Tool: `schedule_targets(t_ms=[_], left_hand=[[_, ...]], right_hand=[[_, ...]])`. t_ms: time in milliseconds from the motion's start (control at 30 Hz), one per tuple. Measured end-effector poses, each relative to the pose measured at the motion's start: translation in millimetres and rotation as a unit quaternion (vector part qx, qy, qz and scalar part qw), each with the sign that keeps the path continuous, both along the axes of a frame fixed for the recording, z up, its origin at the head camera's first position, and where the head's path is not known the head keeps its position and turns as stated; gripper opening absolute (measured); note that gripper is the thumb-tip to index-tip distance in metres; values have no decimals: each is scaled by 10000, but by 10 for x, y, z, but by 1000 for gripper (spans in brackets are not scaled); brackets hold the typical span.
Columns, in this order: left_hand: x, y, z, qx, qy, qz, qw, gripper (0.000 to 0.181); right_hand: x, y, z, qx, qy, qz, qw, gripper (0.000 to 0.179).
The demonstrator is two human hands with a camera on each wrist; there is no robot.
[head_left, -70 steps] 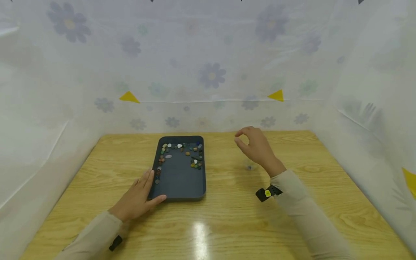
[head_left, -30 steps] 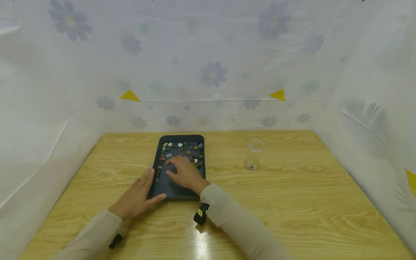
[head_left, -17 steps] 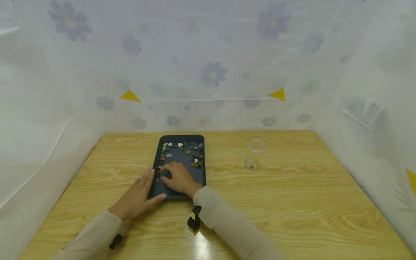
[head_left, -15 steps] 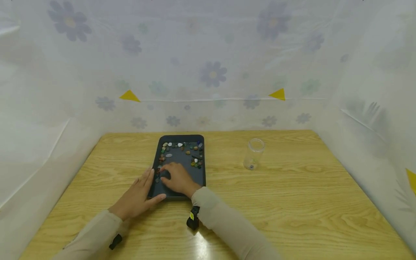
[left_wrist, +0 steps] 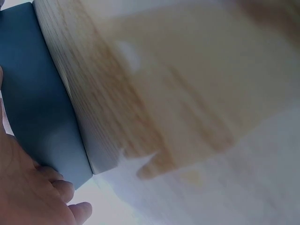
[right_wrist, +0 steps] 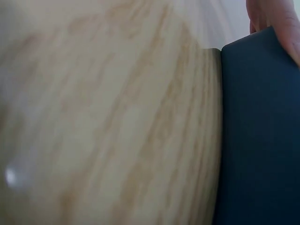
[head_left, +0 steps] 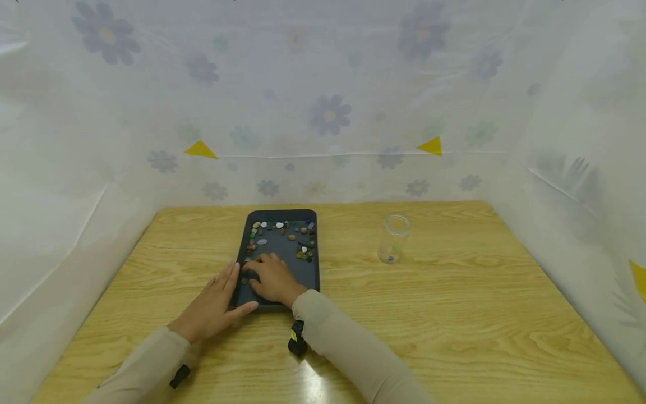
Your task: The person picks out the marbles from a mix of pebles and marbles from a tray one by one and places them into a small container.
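two hands are at the dark tray (head_left: 307, 278), and i'm watching it from afar, sitting just left of centre in the head view. the left hand (head_left: 212, 308) lies along its left side, fingers straight, thumb over the lower edge, gripping nothing. the right hand (head_left: 275, 279) is bent over the tray's lower left part, fingers curled down; whether it pinches a stone, i cannot tell, the tips are hidden. small stones (head_left: 304, 252) line the tray's top, left and right edges. right of centre, well apart, a clear jar (head_left: 393, 241) stands on the table (head_left: 479, 292), something small and dark (head_left: 390, 259) at its bottom. my worry: a stone this little could slip from a loose pinch, and crowding means a neighbour could get knocked aside. a passing sleeve might tip that see-through jar, too. only the head view gives me stones and jar; the left wrist view adds fingertips (left_wrist: 64, 189) by the tray's outer wall, lower left, while the right wrist view shows that wall plain at right.
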State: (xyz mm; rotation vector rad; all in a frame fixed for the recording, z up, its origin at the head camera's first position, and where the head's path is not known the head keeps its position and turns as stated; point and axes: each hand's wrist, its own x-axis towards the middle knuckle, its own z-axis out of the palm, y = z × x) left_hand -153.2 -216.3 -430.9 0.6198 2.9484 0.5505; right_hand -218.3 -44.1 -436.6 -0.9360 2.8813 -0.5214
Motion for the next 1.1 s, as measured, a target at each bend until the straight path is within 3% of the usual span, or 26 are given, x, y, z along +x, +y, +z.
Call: schedule_targets(t_ms=[133, 367, 567, 733, 1100], left_hand=[[11, 5, 8, 9, -18, -3, 10000, 98], [-8, 16, 14, 71, -2, 30, 10000, 97], [4, 5, -17, 52, -105, 29, 9999, 98], [-5, 0, 0, 54, -27, 37, 10000, 97], [35, 3, 9, 55, -156, 53, 9998, 98]], right_hand=[[-8, -29, -9, 151, 96, -92, 9998, 36], [-79, -51, -45, -34, 224, -212, 9995, 30], [-51, -51, -106, 148, 305, -129, 9993, 31], [-34, -43, -76, -57, 347, -195, 9992, 26], [41, 4, -74, -204, 87, -197, 9996, 23]])
